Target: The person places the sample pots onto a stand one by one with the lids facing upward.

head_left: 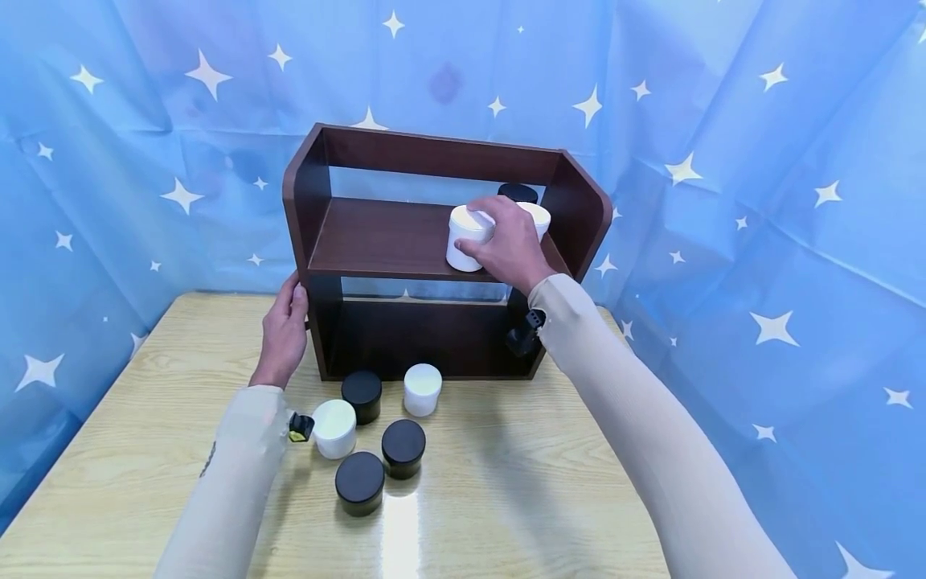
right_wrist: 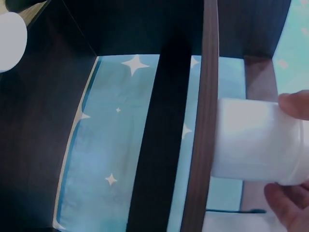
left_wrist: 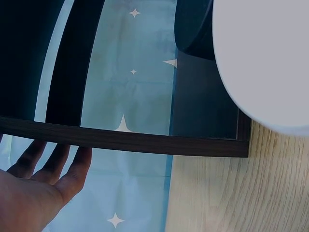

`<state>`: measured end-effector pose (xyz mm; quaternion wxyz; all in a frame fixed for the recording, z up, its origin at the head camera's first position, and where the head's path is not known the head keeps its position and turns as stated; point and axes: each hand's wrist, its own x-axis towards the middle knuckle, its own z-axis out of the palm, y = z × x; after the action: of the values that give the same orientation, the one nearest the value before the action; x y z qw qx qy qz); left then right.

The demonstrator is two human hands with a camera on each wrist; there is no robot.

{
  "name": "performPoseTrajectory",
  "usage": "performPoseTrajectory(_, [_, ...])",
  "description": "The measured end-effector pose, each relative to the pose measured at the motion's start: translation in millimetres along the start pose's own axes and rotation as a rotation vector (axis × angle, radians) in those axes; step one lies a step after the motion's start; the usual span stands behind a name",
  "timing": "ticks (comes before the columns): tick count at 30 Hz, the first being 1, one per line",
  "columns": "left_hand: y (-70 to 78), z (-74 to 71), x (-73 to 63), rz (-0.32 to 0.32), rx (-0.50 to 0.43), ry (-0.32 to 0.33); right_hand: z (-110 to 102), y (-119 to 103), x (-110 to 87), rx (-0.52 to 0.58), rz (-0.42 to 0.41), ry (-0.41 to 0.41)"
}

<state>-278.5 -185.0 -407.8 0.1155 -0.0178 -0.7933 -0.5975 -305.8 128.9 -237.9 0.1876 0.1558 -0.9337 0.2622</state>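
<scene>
My right hand grips a white lidded jar by its sides near the top, thumb on one side and fingers on the other. The jar is upright at the front edge of the upper board of a dark brown two-tier shelf; its base is right at that edge in the right wrist view. Partly hidden behind this hand are another white jar and a black jar. Down at the left, my left hand touches the outside of the side panel with extended fingertips.
On the wooden table, in front of the shelf, stand three black jars and two white jars. One white jar is close beside the left wrist camera. A blue star-patterned curtain hangs behind.
</scene>
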Motion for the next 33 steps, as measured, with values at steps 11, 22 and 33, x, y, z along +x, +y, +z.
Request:
performPoseTrajectory(11, [0.7, 1.1, 1.8, 0.003, -0.009, -0.001, -1, -7, 9.3, -0.133, -0.073, -0.031])
performPoseTrajectory(22, [-0.4, 0.1, 2.4, 0.004, 0.007, -0.002, 9, -7, 1.1, -0.175, -0.136, 0.146])
performPoseTrajectory(33, [-0.7, 0.1, 1.0, -0.002, 0.004, -0.001, 25, -15, -34.2, 0.099, -0.052, 0.471])
